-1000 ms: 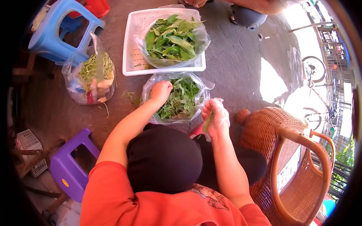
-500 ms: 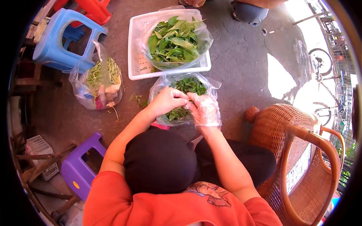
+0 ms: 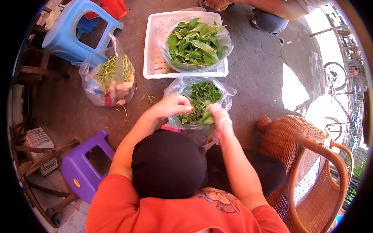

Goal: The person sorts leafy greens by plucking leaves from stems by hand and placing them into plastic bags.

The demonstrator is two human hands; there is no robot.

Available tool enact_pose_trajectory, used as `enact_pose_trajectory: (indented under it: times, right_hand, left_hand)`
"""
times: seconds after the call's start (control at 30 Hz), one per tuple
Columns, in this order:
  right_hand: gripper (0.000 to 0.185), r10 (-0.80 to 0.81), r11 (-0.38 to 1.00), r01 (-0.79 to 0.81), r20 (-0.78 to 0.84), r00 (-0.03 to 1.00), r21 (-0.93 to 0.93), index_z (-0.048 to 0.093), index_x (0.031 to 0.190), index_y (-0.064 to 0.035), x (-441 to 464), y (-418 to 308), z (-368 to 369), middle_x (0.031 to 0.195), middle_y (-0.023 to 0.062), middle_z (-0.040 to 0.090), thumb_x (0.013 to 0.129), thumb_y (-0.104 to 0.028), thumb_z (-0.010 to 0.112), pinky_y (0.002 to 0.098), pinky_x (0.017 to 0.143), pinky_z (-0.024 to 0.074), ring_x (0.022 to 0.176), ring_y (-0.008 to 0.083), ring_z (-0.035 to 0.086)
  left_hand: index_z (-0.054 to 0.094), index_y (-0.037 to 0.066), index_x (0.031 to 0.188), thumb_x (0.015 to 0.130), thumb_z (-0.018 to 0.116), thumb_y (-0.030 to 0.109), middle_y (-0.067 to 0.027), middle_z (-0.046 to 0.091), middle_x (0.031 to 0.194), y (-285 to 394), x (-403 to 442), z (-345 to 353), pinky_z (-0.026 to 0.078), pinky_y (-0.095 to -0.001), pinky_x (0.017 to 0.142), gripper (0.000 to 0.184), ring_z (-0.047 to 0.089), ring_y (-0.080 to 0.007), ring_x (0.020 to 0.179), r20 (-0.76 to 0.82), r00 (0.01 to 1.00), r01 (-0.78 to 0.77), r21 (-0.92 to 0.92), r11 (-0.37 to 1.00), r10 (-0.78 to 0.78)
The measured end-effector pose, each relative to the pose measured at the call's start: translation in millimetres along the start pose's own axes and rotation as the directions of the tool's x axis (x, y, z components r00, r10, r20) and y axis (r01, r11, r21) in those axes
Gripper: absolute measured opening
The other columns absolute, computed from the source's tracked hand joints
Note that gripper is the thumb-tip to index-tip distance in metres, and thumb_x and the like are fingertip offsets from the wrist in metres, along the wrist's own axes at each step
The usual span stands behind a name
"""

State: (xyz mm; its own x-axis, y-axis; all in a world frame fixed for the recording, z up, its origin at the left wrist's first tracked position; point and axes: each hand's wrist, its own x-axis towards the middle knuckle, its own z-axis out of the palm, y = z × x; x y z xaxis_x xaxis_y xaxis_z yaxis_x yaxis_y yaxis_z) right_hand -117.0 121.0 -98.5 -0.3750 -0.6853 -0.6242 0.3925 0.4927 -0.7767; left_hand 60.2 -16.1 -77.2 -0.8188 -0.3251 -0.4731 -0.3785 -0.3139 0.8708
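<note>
A clear plastic bag (image 3: 229, 91) of loose green leaves (image 3: 202, 93) lies open in front of me. Over its left side, my left hand (image 3: 173, 106) is bare, with thumb and fingers pinched together; whatever is between them is too small to make out. My right hand (image 3: 221, 118) wears a thin clear plastic glove at the bag's right edge. It is closed on a small bunch of leafy greens (image 3: 207, 117) that hangs down from the fingers. Beyond the bag, a larger bag of broad green leaves (image 3: 194, 42) rests in a white plastic basket (image 3: 148, 58).
To the left stand a bag of stems and scraps (image 3: 112, 79), a blue stool (image 3: 62, 35) and a purple stool (image 3: 79, 169). A wicker chair (image 3: 287, 136) is close on the right. Another person's arm (image 3: 268, 7) shows at the top.
My hands have moved apart from a near-touching pinch. The right has shifted down and right and now shows a leafy bunch. The whole view has shifted slightly.
</note>
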Motion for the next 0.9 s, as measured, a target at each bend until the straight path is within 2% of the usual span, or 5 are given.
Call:
enact_pose_trajectory:
  times: [0.07, 0.2, 0.37, 0.63, 0.9]
  right_hand:
    - [0.012, 0.033, 0.923, -0.017, -0.035, 0.999, 0.384, 0.057, 0.086, -0.0092, -8, -25, -3, 0.079, 0.0044, 0.055, 0.082, -0.020, 0.057, 0.0326, 0.068, 0.0444, 0.073, 0.0176, 0.052]
    - [0.015, -0.117, 0.826, 0.150, -0.095, 0.989, 0.543, 0.055, 0.085, -0.0068, -6, -32, -3, 0.085, 0.0087, 0.060, 0.084, -0.022, 0.055, 0.0349, 0.070, 0.0456, 0.074, 0.0206, 0.055]
    - [0.025, 0.105, 0.783, 0.026, -0.173, 0.979, 0.622, 0.057, 0.089, -0.0018, -19, -48, 11, 0.087, 0.0103, 0.061, 0.089, -0.026, 0.050, 0.0339, 0.072, 0.0440, 0.079, 0.0196, 0.055]
    - [0.018, -0.100, 0.423, 0.038, 0.005, 0.995, 0.905, 0.049, 0.078, -0.0079, -37, -107, -12, 0.077, 0.0073, 0.053, 0.083, -0.022, 0.060, 0.0337, 0.062, 0.0469, 0.068, 0.0211, 0.052]
    - [0.013, 0.118, 0.619, 0.041, -0.145, 0.982, 0.784, 0.048, 0.081, -0.0137, -28, -87, -18, 0.068, 0.0027, 0.048, 0.085, -0.022, 0.057, 0.0318, 0.052, 0.0444, 0.056, 0.0176, 0.048]
  left_hand:
    - [0.063, 0.002, 0.084, 0.080, 0.062, 0.011, -0.0018, 0.061, 0.073, 3, -21, -27, 0.045, -0.0229, 0.058, 0.010, 0.054, -0.0086, 0.063, -0.325, 0.944, -0.053, 0.018, 0.998, 0.055]
    - [0.063, 0.001, 0.094, 0.077, 0.065, 0.012, -0.0039, 0.062, 0.077, -46, -73, -166, 0.047, -0.0249, 0.065, 0.020, 0.057, -0.0116, 0.069, -0.978, 0.099, -0.425, 0.125, 0.897, 0.183]
    - [0.055, -0.004, 0.109, 0.077, 0.059, 0.005, -0.0124, 0.059, 0.098, -24, -91, -191, 0.042, -0.0332, 0.086, 0.033, 0.055, -0.0240, 0.091, -0.586, -0.411, 0.663, 0.334, 0.670, 0.698]
    - [0.058, 0.007, 0.092, 0.068, 0.064, 0.008, -0.0095, 0.055, 0.093, -56, 51, 4, 0.046, -0.0384, 0.080, 0.025, 0.054, -0.0295, 0.091, -0.042, 0.631, -0.381, 0.853, 0.356, 0.774]
    - [0.059, 0.011, 0.077, 0.067, 0.066, 0.015, -0.0035, 0.052, 0.081, -80, 38, 0, 0.033, -0.0374, 0.080, 0.013, 0.047, -0.0206, 0.091, -0.078, 0.945, -0.032, 0.945, 0.326, 0.318]
